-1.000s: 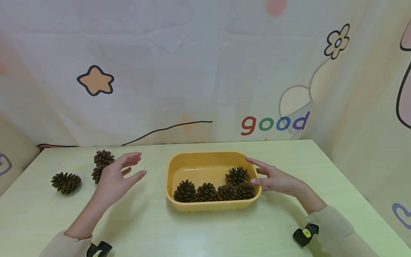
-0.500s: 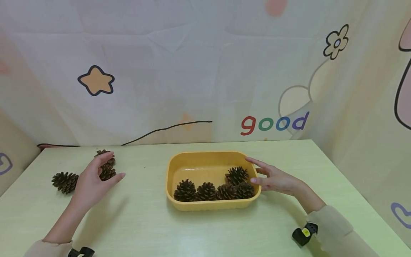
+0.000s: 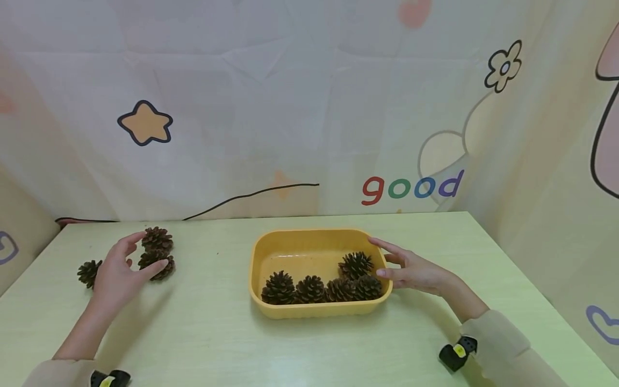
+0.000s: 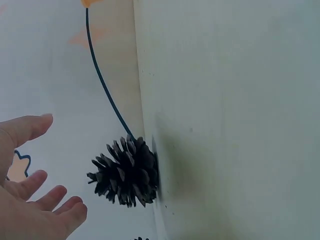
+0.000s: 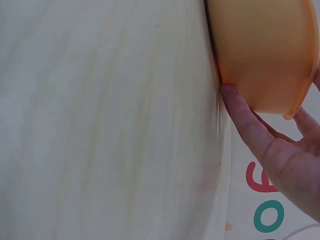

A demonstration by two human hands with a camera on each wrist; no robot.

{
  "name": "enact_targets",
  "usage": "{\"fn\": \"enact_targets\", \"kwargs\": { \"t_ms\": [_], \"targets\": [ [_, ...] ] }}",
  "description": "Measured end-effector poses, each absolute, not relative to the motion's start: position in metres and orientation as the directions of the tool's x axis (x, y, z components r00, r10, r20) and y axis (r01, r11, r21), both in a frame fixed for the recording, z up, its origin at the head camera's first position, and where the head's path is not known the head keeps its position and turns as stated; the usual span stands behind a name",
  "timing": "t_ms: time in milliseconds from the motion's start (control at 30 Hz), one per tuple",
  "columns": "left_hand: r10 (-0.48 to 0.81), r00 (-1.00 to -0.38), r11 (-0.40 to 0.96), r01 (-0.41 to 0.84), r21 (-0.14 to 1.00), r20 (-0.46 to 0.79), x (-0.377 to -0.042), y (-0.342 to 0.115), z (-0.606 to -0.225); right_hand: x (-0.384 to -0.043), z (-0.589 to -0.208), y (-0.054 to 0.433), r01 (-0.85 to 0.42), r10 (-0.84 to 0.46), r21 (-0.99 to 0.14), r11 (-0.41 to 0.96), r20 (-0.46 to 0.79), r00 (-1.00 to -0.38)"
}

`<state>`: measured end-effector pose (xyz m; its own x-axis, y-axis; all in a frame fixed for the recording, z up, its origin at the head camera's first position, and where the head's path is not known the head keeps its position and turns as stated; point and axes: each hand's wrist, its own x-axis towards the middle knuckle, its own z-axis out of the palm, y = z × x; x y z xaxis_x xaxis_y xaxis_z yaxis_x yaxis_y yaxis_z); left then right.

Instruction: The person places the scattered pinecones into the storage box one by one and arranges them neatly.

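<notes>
I have the left hand (image 3: 118, 279) spread wide, thumb and fingers apart and holding nothing; the thumb crosses in front of the nearer pine cone (image 3: 163, 273) from my head view, and the fingertips line up with the edge of the farther pine cone (image 3: 157, 237); the left wrist view shows a clear gap between the fingers and a cone, so I would say neither is gripped, though I cannot tell whether the thumb brushes the nearer one. The right hand (image 3: 416, 271) holds the end of the yellow tray (image 3: 321, 310), thumb and forefinger over the rim; the right wrist view shows another finger set low against the outer wall, near the table (image 3: 217, 344).

By the hand, the nearer and farther cones sit close together; the outer pine cone (image 3: 88, 273) lies to the left, partly hidden behind the hand.

Well to the right, the tray holds five cones: a row of four along the near wall, with the rearmost cone (image 3: 355, 265) behind the row's right end; with five inside and three outside, I judge the gathering past halfway; none of the three looks lifted, and the tray's back left has room for them.

Beyond the table hangs a printed cloth (image 3: 242, 107).
</notes>
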<state>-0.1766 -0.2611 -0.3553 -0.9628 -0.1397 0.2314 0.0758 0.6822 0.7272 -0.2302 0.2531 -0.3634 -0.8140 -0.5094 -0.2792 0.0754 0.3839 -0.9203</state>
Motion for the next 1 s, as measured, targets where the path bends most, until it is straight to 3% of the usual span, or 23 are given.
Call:
{"fn": "enact_targets", "kwargs": {
  "t_ms": [467,1000],
  "targets": [
    [-0.063,-0.998,0.741,-0.040,0.671,0.010,-0.188,-0.280,-0.362,-0.230,-0.363,0.252,0.084,-0.502,-0.919,0.386,-0.286,-0.816],
    [0.017,-0.996,0.802,-0.038,0.597,-0.087,-0.201,-0.289,-0.367,-0.230,-0.362,0.253,0.089,-0.511,-0.922,0.376,-0.286,-0.811]
  ]
}}
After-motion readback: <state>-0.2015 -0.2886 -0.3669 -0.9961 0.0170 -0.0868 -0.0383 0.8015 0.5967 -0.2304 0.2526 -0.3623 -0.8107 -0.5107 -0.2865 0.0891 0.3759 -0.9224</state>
